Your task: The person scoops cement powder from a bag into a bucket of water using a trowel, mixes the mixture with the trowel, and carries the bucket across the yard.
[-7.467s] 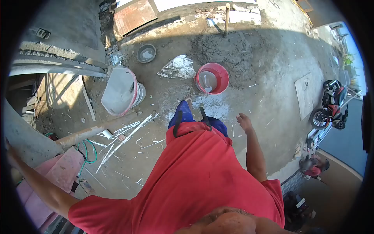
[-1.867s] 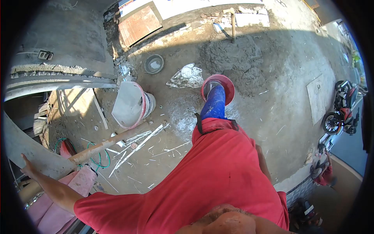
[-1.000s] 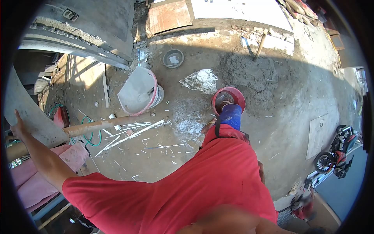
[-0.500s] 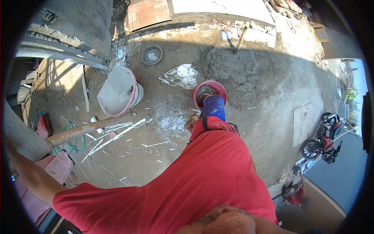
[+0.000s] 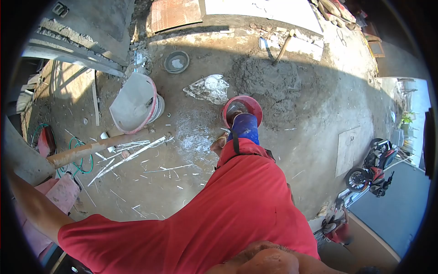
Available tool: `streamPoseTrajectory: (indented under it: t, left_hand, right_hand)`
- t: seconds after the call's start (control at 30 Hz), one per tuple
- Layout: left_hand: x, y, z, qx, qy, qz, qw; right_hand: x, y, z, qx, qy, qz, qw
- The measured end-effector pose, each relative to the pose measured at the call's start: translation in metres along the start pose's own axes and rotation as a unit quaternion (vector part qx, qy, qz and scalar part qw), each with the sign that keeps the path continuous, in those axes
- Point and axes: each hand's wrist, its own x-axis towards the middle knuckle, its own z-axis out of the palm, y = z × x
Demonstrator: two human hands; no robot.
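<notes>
My left forearm [image 5: 39, 208] reaches out to the left edge of the head view, by the wall. The left hand itself is lost in the dark rim there. My right hand does not show. Below me a red bucket [image 5: 256, 107] stands on the ground in front of my blue trouser leg [image 5: 245, 128]. One foot overlaps the bucket's opening; I cannot tell whether it is inside. A heap of wet grey mortar [image 5: 269, 80] lies just beyond, with a wooden handle [image 5: 284, 47] standing tilted at its far side. Left of the bucket lies a crumpled whitish plastic sack [image 5: 207, 88].
A pink-rimmed pale tub [image 5: 132, 102] leans against a white bucket [image 5: 158, 109]. Farther off sits a grey basin [image 5: 185, 61]. A long pole [image 5: 86, 151], white strips [image 5: 132, 157] and a green hose [image 5: 73, 144] lie left. Right are a motorcycle [image 5: 372, 169] and another person [image 5: 337, 233].
The view has shifted slightly, so the ground objects sit a little farther left in the frame. My left arm stays stretched toward the left edge.
</notes>
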Motion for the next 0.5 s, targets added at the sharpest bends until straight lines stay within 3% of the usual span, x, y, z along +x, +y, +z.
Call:
streamPoseTrajectory:
  t: [0.5]
  left_hand:
    - [-0.013, 0.007, -0.005, -0.023, -0.001, -0.001, 1.000]
  right_hand:
    - [-0.005, -0.010, -0.003, -0.019, 0.001, -0.019, 1.000]
